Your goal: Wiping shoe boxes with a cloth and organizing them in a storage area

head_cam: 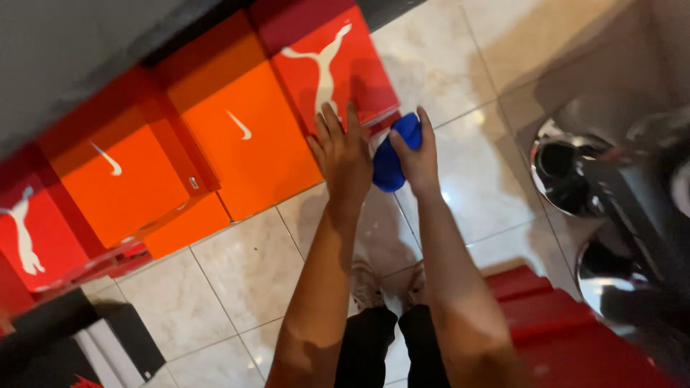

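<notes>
Pale tiled floor, shoeboxes stacked along the wall.
Left hand (343, 154) lies flat and open on the red box (332, 65); right hand (417, 154) pinches a blue cloth (390, 159) at the box's corner. Probably soft, light, easily bunched anywhere.

The cloth (392, 154) in the right hand (419, 159) is deep blue. Under the left hand (343, 154) the box (327, 61) is red with a white leaping-animal mark. Just left of that hand, two boxes (241, 133) are bright orange, each with a small white curved mark. Further left another red box (32, 237) carries the same white animal. Below the hands the floor (244, 273) is cream marbled tile with thin grey joints. The trousers (374, 345) are black. Right of the hands stands something shiny chrome and black (575, 172).
</notes>
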